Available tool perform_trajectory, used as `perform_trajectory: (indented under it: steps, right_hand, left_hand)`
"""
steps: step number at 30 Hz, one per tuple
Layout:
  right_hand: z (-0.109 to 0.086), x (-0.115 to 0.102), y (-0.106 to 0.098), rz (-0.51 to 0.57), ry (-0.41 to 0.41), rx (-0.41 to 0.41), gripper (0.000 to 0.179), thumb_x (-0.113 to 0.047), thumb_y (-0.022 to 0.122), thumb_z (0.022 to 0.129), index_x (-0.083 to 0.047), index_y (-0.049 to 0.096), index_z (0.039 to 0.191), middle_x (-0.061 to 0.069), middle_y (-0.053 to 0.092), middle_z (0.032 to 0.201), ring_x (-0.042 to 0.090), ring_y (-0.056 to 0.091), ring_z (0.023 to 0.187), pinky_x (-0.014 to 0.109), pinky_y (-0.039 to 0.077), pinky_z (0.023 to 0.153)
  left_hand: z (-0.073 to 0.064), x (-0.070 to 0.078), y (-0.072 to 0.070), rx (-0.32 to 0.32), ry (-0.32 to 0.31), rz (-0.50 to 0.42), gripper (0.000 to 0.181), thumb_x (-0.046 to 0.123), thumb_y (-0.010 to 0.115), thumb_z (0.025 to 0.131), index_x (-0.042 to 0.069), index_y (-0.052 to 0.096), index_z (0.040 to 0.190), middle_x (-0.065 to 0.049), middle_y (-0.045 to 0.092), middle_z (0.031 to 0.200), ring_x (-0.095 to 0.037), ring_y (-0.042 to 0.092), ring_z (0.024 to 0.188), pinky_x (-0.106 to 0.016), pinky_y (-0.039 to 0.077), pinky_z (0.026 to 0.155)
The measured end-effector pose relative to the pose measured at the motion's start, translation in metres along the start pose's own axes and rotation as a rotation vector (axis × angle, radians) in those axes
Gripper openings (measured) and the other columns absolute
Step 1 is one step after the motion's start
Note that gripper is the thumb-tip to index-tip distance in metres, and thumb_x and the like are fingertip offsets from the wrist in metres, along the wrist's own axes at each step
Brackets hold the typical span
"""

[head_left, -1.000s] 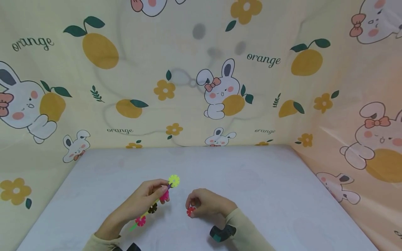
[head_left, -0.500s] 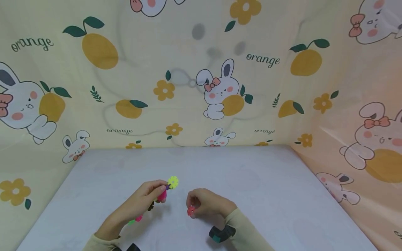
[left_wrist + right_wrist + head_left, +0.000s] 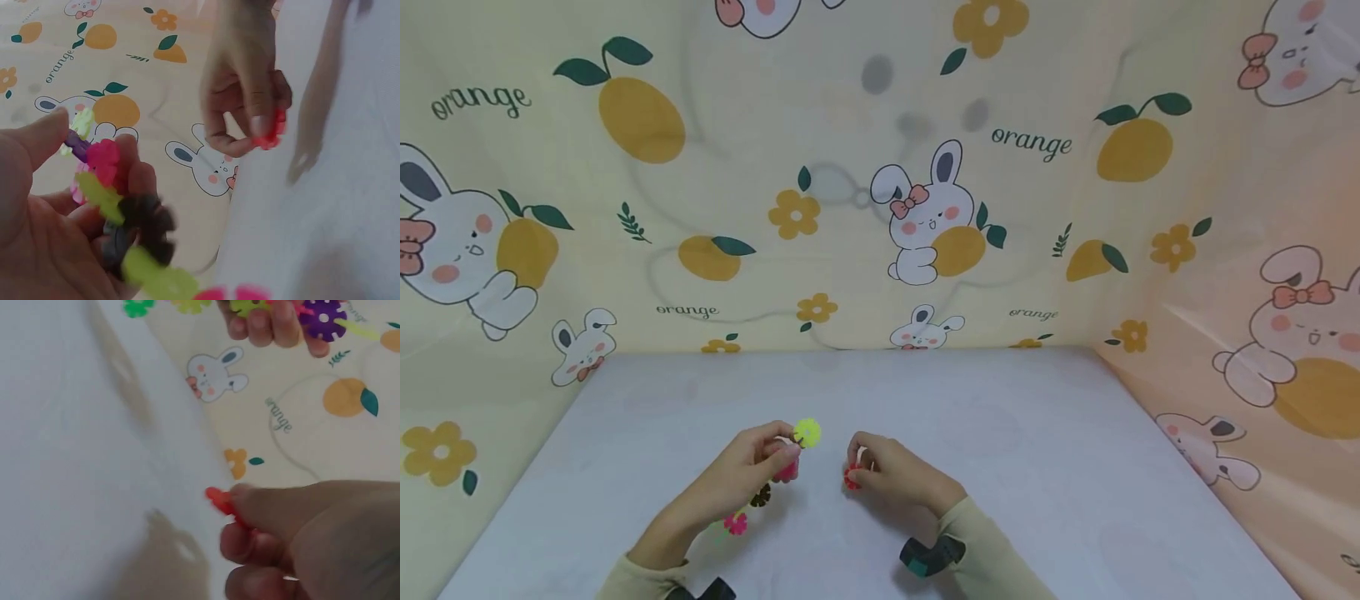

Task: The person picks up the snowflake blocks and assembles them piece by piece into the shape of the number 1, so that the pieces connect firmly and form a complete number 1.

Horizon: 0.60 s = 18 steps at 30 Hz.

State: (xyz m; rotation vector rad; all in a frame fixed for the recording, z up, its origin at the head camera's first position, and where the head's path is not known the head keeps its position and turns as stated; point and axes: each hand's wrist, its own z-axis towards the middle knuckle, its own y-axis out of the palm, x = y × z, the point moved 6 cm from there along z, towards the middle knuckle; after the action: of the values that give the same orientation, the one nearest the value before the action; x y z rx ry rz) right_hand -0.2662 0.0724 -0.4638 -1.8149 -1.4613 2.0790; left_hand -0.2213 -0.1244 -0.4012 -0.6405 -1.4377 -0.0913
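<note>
My left hand (image 3: pixel 733 471) grips a chain of interlocking plastic snowflake discs between thumb and fingers. A yellow disc (image 3: pixel 807 433) forms its upper end, past the fingertips. Below the hand hang a dark brown disc (image 3: pixel 761 495) and a pink disc (image 3: pixel 736 523). The right wrist view shows a purple disc (image 3: pixel 325 320) of the chain nearly face-on, and a green disc (image 3: pixel 138 306) at the other end. Facing it, my right hand (image 3: pixel 898 477) pinches one red snowflake disc (image 3: pixel 272 132) by thumb and fingertips. A gap separates this disc from the chain.
Both hands are above a white-covered table (image 3: pixel 1000 417), casting shadows on it. A cream cloth backdrop (image 3: pixel 842 275) printed with rabbits and oranges stands behind and at the sides. Dark wrist straps (image 3: pixel 932 557) sit over the sleeves.
My right hand has lifted the red disc slightly and turned it. The chain in my left hand has swivelled a little, its yellow end shifting slightly left.
</note>
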Motion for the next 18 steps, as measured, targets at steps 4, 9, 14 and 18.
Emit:
perform_trajectory:
  steps: [4, 9, 14, 18]
  right_hand:
    - [-0.001, -0.005, -0.007, 0.062, -0.022, 0.067, 0.008, -0.011, 0.061, 0.099, -0.016, 0.058, 0.105, 0.003, 0.064, 0.072, 0.006, 0.048, 0.059, 0.02, 0.039, 0.055]
    - [-0.005, -0.016, -0.019, 0.163, -0.039, 0.157, 0.013, -0.015, 0.064, 0.1, -0.012, 0.061, 0.112, 0.022, 0.068, 0.082, 0.009, 0.051, 0.063, 0.021, 0.043, 0.056]
    - [-0.008, -0.027, -0.027, 0.243, -0.071, 0.197, 0.019, -0.012, 0.062, 0.101, -0.01, 0.061, 0.119, 0.027, 0.063, 0.086, 0.009, 0.049, 0.062, 0.021, 0.042, 0.055]
    - [-0.008, -0.031, -0.029, 0.27, -0.088, 0.2, 0.025, -0.007, 0.059, 0.101, -0.01, 0.058, 0.126, 0.022, 0.063, 0.086, 0.01, 0.049, 0.062, 0.02, 0.042, 0.056]
  left_hand:
    - [0.0, 0.001, 0.002, 0.002, -0.018, -0.001, 0.038, 0.03, 0.058, 0.104, -0.002, 0.049, 0.122, -0.013, 0.071, 0.09, -0.016, 0.06, 0.08, -0.025, 0.047, 0.069]
    - [0.0, 0.003, 0.004, 0.009, 0.014, 0.009, 0.032, 0.03, 0.054, 0.106, 0.0, 0.054, 0.118, -0.008, 0.071, 0.087, -0.012, 0.06, 0.075, -0.024, 0.047, 0.068]
    - [-0.001, 0.006, 0.004, 0.001, 0.045, -0.026, 0.029, 0.024, 0.047, 0.108, -0.002, 0.057, 0.118, -0.013, 0.065, 0.083, -0.011, 0.057, 0.074, -0.024, 0.051, 0.071]
    - [-0.002, 0.008, 0.005, 0.003, 0.088, -0.068, 0.029, 0.018, 0.041, 0.11, -0.006, 0.055, 0.118, -0.012, 0.058, 0.079, -0.009, 0.055, 0.072, -0.023, 0.051, 0.069]
